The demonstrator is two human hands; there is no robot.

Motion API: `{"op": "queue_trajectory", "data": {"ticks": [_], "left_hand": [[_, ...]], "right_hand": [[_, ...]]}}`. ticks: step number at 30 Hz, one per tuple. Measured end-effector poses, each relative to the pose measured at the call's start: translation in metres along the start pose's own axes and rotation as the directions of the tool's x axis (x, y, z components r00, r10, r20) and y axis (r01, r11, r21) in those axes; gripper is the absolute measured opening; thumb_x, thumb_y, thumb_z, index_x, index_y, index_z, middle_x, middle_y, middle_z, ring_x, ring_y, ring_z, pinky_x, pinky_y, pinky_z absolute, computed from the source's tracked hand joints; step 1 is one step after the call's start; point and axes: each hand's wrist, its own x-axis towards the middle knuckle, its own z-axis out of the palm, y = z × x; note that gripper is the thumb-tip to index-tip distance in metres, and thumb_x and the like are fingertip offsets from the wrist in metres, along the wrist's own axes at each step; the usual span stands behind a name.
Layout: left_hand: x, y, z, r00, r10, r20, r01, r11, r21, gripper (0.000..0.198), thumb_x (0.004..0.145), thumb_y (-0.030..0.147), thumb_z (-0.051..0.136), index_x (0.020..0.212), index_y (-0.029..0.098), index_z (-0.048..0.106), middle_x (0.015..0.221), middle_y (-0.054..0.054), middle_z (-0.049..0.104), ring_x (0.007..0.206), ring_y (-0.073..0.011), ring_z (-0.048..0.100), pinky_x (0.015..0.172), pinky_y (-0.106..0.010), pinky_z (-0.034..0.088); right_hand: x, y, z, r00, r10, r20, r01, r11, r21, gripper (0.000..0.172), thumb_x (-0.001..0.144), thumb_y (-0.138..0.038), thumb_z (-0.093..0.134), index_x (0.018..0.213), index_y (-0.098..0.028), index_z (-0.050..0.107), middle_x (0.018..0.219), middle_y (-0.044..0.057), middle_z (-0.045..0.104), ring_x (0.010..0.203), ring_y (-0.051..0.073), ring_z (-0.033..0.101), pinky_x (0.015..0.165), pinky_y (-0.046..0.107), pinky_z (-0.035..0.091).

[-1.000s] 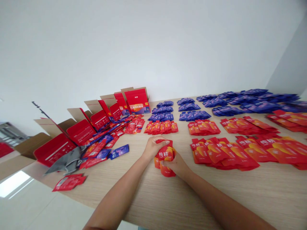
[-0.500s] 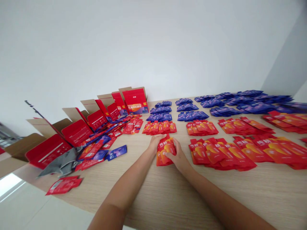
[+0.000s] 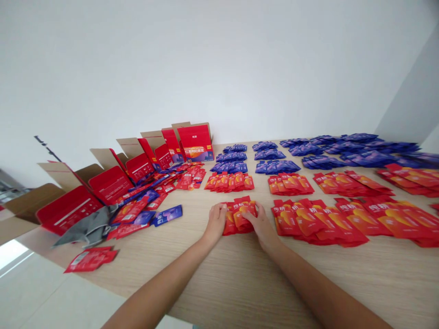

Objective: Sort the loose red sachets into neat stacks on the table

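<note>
A small bunch of red-and-orange pouches lies fanned out on the wooden table in front of me. My left hand grips its left edge, fingertips bent over the pouch there. From the other side my right hand holds the bunch, thumb lying across the front pouch and fingers round the right edge. Just to the right is a wide spread of similar red pouches. Behind my hands sits another fanned red group.
Blue pouches lie in groups along the back. At left stand open red cartons, with mixed loose sachets, a grey face mask and a blue sachet before them. Red sachets lie near the table's left edge.
My left hand has shifted from behind the bunch to its left side. The pouches, earlier in a narrower stack, are now spread wider to the left. My right hand stays on them.
</note>
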Motion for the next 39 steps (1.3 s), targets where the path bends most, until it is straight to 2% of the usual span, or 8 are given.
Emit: {"op": "queue_trajectory", "data": {"ticks": [5,9,14,19,23,27,33,39], "left_hand": [[-0.024,0.002,-0.013,0.925,0.122,0.359,-0.26,0.892,0.368,0.075,0.076,0.061,0.057,0.135,0.016,0.045,0.15,-0.016,0.032,0.142,-0.0326,0.019,0.115,-0.05,0.016],[-0.013,0.007,-0.021,0.856,0.064,0.512,-0.365,0.778,0.512,0.067,0.088,0.06,0.04,0.141,0.019,0.039,0.152,-0.013,0.03,0.143,-0.0285,0.016,0.116,-0.049,0.017],[0.005,0.001,-0.025,0.839,0.16,0.519,-0.426,0.788,0.445,0.055,0.094,0.053,0.029,0.138,0.023,0.045,0.149,-0.009,0.037,0.14,-0.0229,0.027,0.116,-0.045,0.021],[0.011,-0.004,-0.036,0.844,0.179,0.506,-0.413,0.819,0.399,0.058,0.093,0.054,0.032,0.138,0.02,0.045,0.149,-0.012,0.037,0.139,-0.0241,0.03,0.116,-0.046,0.02],[0.007,-0.008,-0.049,0.798,0.128,0.588,-0.405,0.837,0.368,0.087,0.075,0.062,0.061,0.146,0.022,0.03,0.155,-0.014,0.022,0.142,-0.0301,0.021,0.115,-0.048,0.02],[0.011,-0.013,-0.05,0.755,0.118,0.645,-0.439,0.822,0.363,0.107,0.064,0.055,0.075,0.149,0.022,0.019,0.156,-0.016,0.011,0.143,-0.0316,0.013,0.115,-0.048,0.021],[0.024,-0.019,-0.044,0.774,0.164,0.612,-0.468,0.798,0.379,0.101,0.066,0.052,0.074,0.147,0.02,0.023,0.154,-0.017,0.015,0.143,-0.0313,0.016,0.115,-0.048,0.021],[0.021,-0.021,-0.054,0.835,0.176,0.522,-0.396,0.851,0.346,0.094,0.07,0.06,0.067,0.145,0.019,0.029,0.153,-0.016,0.023,0.142,-0.0297,0.021,0.116,-0.047,0.02]], "right_hand": [[-0.008,-0.006,0.013,0.992,0.05,-0.115,-0.075,0.972,-0.223,0.075,0.074,-0.049,0.057,0.138,-0.016,0.036,0.14,0.014,0.048,0.13,0.029,0.044,0.108,0.046,0.035],[-0.005,0.008,0.014,0.987,-0.128,-0.1,0.073,0.899,-0.432,0.071,0.081,-0.057,0.043,0.135,-0.011,0.041,0.141,0.02,0.045,0.133,0.032,0.038,0.11,0.054,0.026],[0.003,0.024,0.011,0.95,-0.294,0.11,0.304,0.775,-0.554,0.055,0.088,-0.054,0.036,0.127,-0.019,0.052,0.135,0.015,0.052,0.133,0.03,0.038,0.111,0.057,0.024],[-0.003,0.016,0.009,0.951,-0.269,0.152,0.301,0.702,-0.646,0.059,0.088,-0.054,0.041,0.133,-0.017,0.048,0.143,0.017,0.042,0.137,0.032,0.032,0.11,0.058,0.026],[-0.011,0.011,0.005,0.894,-0.277,0.353,0.448,0.582,-0.679,0.076,0.073,-0.05,0.066,0.137,-0.016,0.043,0.148,0.019,0.034,0.14,0.037,0.022,0.109,0.058,0.027],[-0.005,0.011,0.004,0.833,-0.273,0.48,0.548,0.521,-0.655,0.07,0.076,-0.033,0.064,0.139,-0.016,0.041,0.147,0.019,0.035,0.139,0.035,0.024,0.109,0.058,0.028],[0.003,0.007,0.001,0.822,-0.311,0.478,0.569,0.509,-0.646,0.067,0.077,-0.03,0.062,0.139,-0.015,0.041,0.145,0.02,0.038,0.138,0.034,0.028,0.109,0.056,0.03],[-0.003,-0.003,-0.003,0.874,-0.372,0.313,0.486,0.668,-0.564,0.06,0.086,-0.047,0.052,0.138,-0.019,0.04,0.139,0.016,0.046,0.131,0.029,0.04,0.107,0.052,0.035]]}}
